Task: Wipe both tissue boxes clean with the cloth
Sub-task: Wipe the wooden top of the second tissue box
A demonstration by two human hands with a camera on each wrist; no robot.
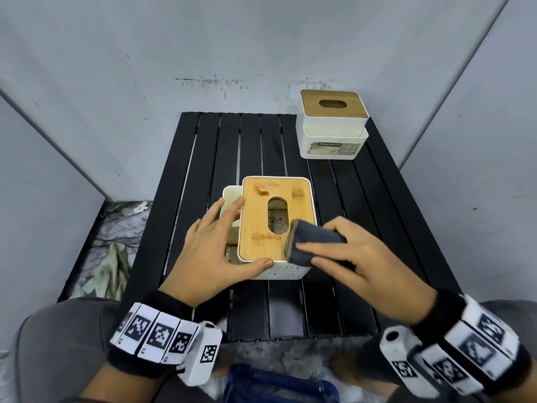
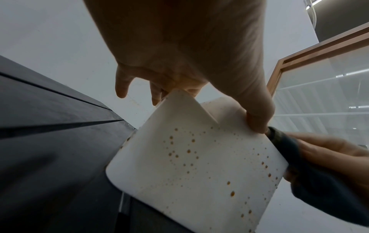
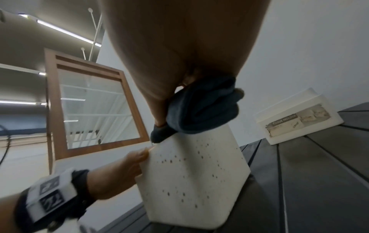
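Right now the near box (image 1: 276, 225) sits mid-table (image 1: 377, 228), with bare black slats open to its right and behind it, and the table's front edge close below. The left hand (image 1: 212, 251) steadies it, fingers straight along the left side and thumb pressed at the near top corner. The right hand (image 1: 366, 257) grasps a folded dark cloth (image 1: 313, 242), pressed on the lid's near right corner beside the oval slot. The far box (image 1: 332, 123) stands at the back right corner, against the wall (image 1: 261, 53), well apart. Its front label reads "TISSUE HOLDER". The near box is white with a bamboo lid showing brown smears; its white sides carry many small brown spots.
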